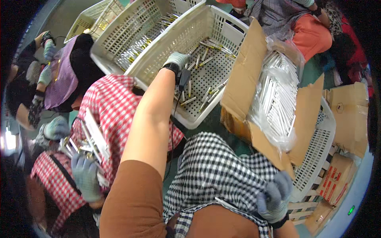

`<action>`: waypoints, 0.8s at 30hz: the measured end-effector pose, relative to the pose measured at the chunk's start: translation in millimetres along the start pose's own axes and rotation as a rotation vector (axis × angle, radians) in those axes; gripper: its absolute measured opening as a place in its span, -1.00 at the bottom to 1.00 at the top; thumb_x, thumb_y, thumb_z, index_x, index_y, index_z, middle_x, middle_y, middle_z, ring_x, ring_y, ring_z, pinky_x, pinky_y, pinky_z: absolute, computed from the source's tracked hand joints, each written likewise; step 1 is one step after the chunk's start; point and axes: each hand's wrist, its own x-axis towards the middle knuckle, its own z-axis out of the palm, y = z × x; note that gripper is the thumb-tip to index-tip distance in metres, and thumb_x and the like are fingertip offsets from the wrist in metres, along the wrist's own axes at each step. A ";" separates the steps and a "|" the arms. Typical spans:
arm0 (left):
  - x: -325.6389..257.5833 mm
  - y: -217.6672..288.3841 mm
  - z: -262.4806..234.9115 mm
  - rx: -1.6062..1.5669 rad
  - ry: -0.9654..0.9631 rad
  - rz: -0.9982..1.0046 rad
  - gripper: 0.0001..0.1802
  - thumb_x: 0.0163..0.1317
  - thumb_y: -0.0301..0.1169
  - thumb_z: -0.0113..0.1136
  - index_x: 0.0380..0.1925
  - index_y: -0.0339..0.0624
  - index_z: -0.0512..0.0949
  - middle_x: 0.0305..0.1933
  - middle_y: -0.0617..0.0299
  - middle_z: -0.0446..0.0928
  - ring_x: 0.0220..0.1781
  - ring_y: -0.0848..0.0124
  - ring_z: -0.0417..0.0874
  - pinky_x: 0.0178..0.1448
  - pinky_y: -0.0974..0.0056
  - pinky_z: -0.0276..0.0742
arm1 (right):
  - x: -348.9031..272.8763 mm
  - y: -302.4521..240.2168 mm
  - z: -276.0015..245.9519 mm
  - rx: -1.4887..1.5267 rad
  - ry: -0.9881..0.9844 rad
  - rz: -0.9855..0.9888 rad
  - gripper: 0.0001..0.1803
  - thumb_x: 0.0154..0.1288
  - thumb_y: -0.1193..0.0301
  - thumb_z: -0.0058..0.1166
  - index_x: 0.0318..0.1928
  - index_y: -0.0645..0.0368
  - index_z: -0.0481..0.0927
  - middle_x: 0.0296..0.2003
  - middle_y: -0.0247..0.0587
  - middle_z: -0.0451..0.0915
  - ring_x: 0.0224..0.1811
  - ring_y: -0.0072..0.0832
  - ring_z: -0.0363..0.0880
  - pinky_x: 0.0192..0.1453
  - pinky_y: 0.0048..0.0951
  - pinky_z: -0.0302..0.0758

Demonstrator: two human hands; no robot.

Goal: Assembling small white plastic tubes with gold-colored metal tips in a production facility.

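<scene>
My left arm reaches forward, and my gloved left hand [177, 59] hangs over the inside of a white perforated crate [158, 55]. Its fingers point away from me and are mostly hidden, so any grip is unclear. A dark wristband and a small black device [183, 79] on a cord are at that wrist. Below and beside the hand, several slim white-and-gold pen-like sticks [206, 61] lie scattered on the crate floor. Near my lap, my right hand [274, 197], in a grey glove, is curled closed against my black-and-white checked apron [214, 170]; its inside is hidden.
To the right stands an open cardboard box [244, 75] with many white sticks [279, 91] in clear plastic. A second white crate [107, 43] holds more sticks. At left, a person in red checks has gloved hands [85, 178] at a bundle of white pieces. Others sit nearby.
</scene>
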 end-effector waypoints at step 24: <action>162.7 0.7 142.7 -0.179 0.044 0.383 -0.67 0.36 -0.17 0.01 0.04 -0.01 0.52 -0.01 0.00 0.57 0.00 0.11 0.61 0.12 0.06 0.48 | 34.0 44.0 14.0 -0.164 -0.310 0.598 -0.43 0.26 0.29 0.11 0.23 0.20 0.31 0.21 0.20 0.31 0.21 0.13 0.33 0.26 0.00 0.32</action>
